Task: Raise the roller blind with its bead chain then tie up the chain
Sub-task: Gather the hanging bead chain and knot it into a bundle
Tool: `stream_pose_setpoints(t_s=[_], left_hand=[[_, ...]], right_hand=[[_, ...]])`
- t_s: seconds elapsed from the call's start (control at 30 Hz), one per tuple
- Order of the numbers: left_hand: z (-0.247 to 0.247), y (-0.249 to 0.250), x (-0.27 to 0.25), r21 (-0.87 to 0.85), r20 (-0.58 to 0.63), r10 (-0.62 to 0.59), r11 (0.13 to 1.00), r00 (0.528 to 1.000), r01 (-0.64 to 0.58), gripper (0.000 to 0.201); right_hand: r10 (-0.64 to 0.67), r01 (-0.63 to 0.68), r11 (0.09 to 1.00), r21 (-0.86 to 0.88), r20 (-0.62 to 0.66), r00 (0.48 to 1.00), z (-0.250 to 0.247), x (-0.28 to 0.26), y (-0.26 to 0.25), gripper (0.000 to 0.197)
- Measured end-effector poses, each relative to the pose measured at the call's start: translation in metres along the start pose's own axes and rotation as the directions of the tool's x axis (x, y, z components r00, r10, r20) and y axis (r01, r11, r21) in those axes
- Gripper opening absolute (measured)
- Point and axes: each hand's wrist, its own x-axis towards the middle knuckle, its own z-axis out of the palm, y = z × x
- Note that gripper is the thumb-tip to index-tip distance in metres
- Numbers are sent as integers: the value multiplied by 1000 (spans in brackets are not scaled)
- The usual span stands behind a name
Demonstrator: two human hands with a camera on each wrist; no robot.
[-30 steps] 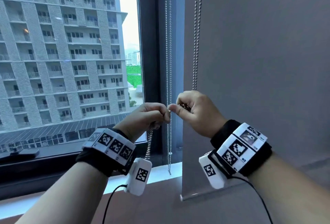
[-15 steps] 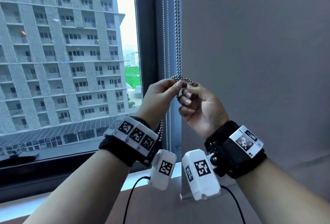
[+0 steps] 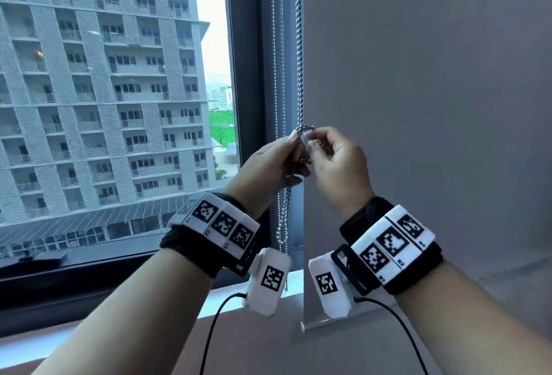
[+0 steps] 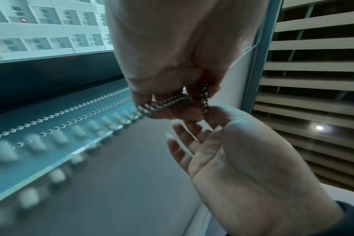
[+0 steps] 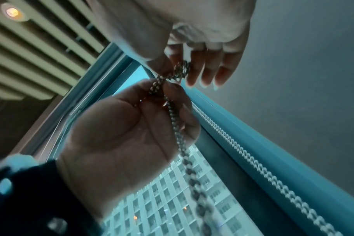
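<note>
Both hands, left hand and right hand, pinching bunched bead chain.

Two hands (one chain)

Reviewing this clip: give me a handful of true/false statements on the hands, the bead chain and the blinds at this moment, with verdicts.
1. Both hands are on the bead chain. True: the left hand and right hand each pinch the bunched part.
2. The roller blind on the right hangs fully rolled up. False: its fabric reaches down to its bottom bar near the sill.
3. The chain's grip point is a knot-like bundle between the fingertips. True.
4. The right hand holds the chain in a full fist. False: in the left wrist view its palm is open, only fingertips touch the chain.
5. A second, thinner chain hangs beside the window frame. True.
</note>
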Motion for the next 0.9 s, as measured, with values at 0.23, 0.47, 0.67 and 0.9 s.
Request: stream_pose_setpoints(t_s=[0.23,0.47,0.67,0.9], left_hand=[[-6,7,-8,-192,221,-149,962,964,193,43],[-10,0,-11,-128,181,-116,982,977,140,22],[-13,-6,-9,-31,84,-29,999,996,32,15],[-12,-8,-5,86,92,43,995,995,-51,21]], right_hand=[[120,-296,880,371,430,895,-11,6,-21,16],[162,-271,935,229,405,900,-12,9,-21,22],[96,-17,975,-220,356,930,-25,15,-19,21],[139,-90,985,-145,380,915,-30,18,-28,24]])
